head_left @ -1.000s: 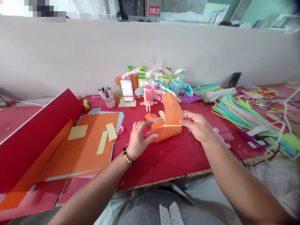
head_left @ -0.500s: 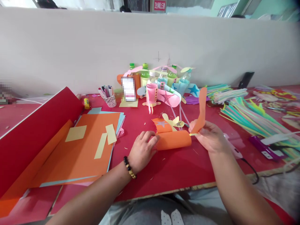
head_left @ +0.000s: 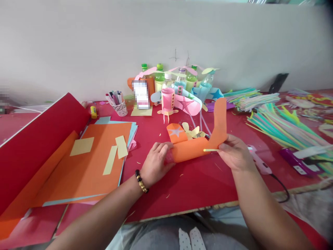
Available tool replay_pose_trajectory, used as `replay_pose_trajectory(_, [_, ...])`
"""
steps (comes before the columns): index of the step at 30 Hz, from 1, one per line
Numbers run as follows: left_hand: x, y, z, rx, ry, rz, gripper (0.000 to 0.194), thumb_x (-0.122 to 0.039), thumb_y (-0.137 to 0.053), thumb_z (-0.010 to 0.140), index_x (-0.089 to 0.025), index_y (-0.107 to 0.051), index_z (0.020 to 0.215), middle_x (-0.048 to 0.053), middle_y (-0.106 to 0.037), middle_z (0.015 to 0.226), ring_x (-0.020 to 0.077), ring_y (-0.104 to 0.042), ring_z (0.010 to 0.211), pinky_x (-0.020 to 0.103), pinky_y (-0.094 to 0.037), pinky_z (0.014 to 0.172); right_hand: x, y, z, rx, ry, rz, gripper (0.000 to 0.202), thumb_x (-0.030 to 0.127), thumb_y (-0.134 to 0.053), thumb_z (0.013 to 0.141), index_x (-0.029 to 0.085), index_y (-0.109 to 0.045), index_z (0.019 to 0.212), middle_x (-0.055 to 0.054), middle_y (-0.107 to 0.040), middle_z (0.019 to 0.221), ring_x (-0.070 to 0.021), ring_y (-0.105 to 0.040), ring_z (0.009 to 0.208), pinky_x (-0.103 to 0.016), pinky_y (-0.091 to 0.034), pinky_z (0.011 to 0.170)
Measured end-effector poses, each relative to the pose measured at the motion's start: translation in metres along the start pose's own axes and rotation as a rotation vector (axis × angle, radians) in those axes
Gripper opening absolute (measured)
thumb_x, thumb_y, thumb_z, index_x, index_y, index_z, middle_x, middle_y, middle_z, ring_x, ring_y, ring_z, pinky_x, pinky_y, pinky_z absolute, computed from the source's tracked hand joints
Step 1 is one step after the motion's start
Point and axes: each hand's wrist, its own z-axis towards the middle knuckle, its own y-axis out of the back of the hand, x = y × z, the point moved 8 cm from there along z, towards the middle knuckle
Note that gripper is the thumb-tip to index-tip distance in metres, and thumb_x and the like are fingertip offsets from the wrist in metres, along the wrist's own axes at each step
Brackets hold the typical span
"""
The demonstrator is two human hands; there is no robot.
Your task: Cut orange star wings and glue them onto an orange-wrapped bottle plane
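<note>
My left hand (head_left: 157, 159), with a beaded bracelet at the wrist, curls round the left end of a bottle wrapped in orange paper (head_left: 191, 149). The bottle lies on its side, and a bit of clear plastic shows by my fingers. Between thumb and fingers, my right hand (head_left: 235, 152) pinches a bent orange paper strip (head_left: 220, 118) that stands up above the bottle's right end. A thin pale-yellow stick-like piece (head_left: 211, 150) juts left from the strip's lower edge. Behind the bottle lie an orange paper piece with a silver star (head_left: 175, 132) and yellow paper petals (head_left: 191, 132).
Orange sheets (head_left: 104, 139) with yellow scraps are stacked at left. Decorated bottles (head_left: 168, 100), a phone (head_left: 141, 95) and a pen cup (head_left: 120, 108) stand at the back. At right are pipe cleaners (head_left: 283, 128) and a pink corded tool (head_left: 260, 163).
The orange strip has turned to show more of its broad face, and the yellow piece sticks out further. My left hand has shifted slightly towards the bottle's end. The view has tilted down.
</note>
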Motion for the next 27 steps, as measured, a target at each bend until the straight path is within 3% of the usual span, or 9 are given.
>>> replay_pose_trajectory(6, [0.017, -0.002, 0.006, -0.001, 0.065, -0.104, 0.048, -0.03, -0.069, 0.08, -0.024, -0.048, 0.123, 0.004, -0.06, 0.119, 0.025, -0.053, 0.11, 0.04, -0.046, 0.093, -0.014, -0.028, 0.001, 0.148, -0.11, -0.217, 0.017, 0.026, -0.079, 0.07, 0.024, -0.073, 0.086, -0.002, -0.071, 0.085, -0.0192, -0.065, 0.082, -0.034, -0.052, 0.08])
replay_pose_trajectory(11, [0.027, -0.003, 0.012, 0.011, 0.121, -0.153, 0.043, -0.032, -0.068, 0.08, -0.023, -0.05, 0.118, 0.005, -0.061, 0.116, 0.0249, -0.055, 0.107, 0.041, -0.046, 0.092, -0.019, -0.046, 0.01, 0.188, -0.13, -0.384, 0.017, 0.026, -0.077, 0.073, 0.02, -0.068, 0.086, -0.001, -0.068, 0.084, -0.016, -0.062, 0.076, -0.029, -0.05, 0.071])
replay_pose_trajectory(14, [0.028, -0.004, 0.013, 0.017, 0.129, -0.177, 0.044, -0.033, -0.069, 0.079, -0.022, -0.05, 0.117, 0.006, -0.061, 0.116, 0.025, -0.056, 0.108, 0.04, -0.046, 0.092, -0.018, -0.049, 0.016, 0.171, -0.113, -0.417, 0.017, 0.026, -0.076, 0.073, 0.02, -0.065, 0.084, -0.001, -0.068, 0.08, -0.0151, -0.061, 0.071, -0.027, -0.048, 0.066])
replay_pose_trajectory(20, [0.029, -0.005, 0.015, 0.02, 0.125, -0.195, 0.044, -0.033, -0.07, 0.078, -0.023, -0.05, 0.116, 0.006, -0.061, 0.117, 0.0253, -0.056, 0.109, 0.04, -0.046, 0.093, -0.016, -0.05, 0.023, 0.191, -0.066, -0.496, 0.017, 0.026, -0.075, 0.072, 0.02, -0.064, 0.084, -0.001, -0.07, 0.083, -0.0162, -0.063, 0.077, -0.029, -0.049, 0.075])
replay_pose_trajectory(27, [0.029, -0.004, 0.016, 0.02, 0.134, -0.196, 0.044, -0.031, -0.07, 0.077, -0.022, -0.05, 0.116, 0.006, -0.061, 0.117, 0.0251, -0.057, 0.108, 0.04, -0.047, 0.093, -0.025, -0.047, 0.024, 0.171, -0.073, -0.51, 0.017, 0.027, -0.073, 0.073, 0.02, -0.063, 0.085, -0.002, -0.07, 0.085, -0.0172, -0.064, 0.076, -0.029, -0.05, 0.072])
